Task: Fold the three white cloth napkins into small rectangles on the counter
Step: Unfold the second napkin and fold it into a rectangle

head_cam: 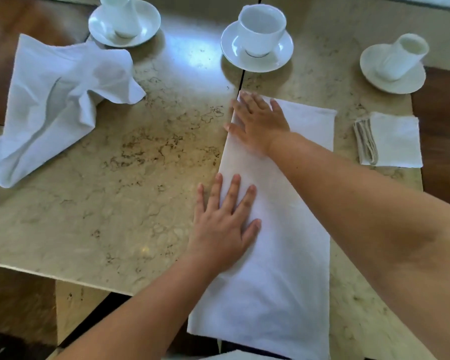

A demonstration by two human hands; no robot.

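Two flat, spread palms: left hand point(222, 227) and right hand point(259, 123) pressing long folded napkin point(278, 255) on tabletop point(115, 190). Crumpled napkin point(52, 100) far left; small folded napkin point(390, 139) right.

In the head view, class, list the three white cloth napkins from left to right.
Crumpled white cloth napkin → long flat white napkin strip under both hands → small folded white napkin rectangle.
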